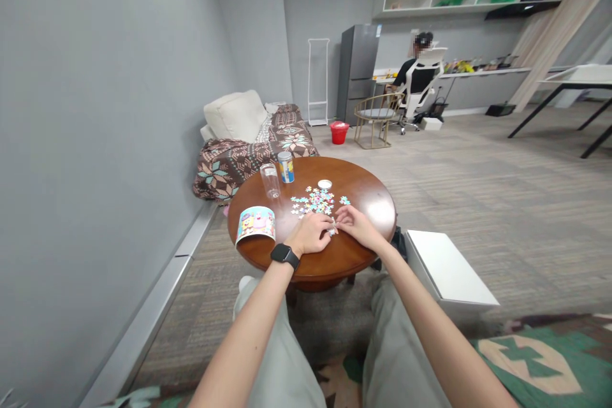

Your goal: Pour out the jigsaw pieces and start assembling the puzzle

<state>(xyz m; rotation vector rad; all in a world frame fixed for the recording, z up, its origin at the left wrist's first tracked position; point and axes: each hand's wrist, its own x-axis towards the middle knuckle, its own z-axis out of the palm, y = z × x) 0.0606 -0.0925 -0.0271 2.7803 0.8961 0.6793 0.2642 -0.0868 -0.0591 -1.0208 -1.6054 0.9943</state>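
Observation:
Colourful jigsaw puzzle pieces lie in a loose heap on the round brown table. Just in front of the heap, my left hand, with a black watch on its wrist, has its fingers bent round a small puzzle piece. My right hand meets it from the right, thumb and fingertips closed on the same small piece or one touching it; which of the two is too small to tell. A curved picture card with cartoon figures stands left of my left hand.
Behind the card are a clear glass and a blue-and-yellow can. A round white lid lies beyond the heap. A white box stands right of the table. Farther back, a person sits near a red bucket.

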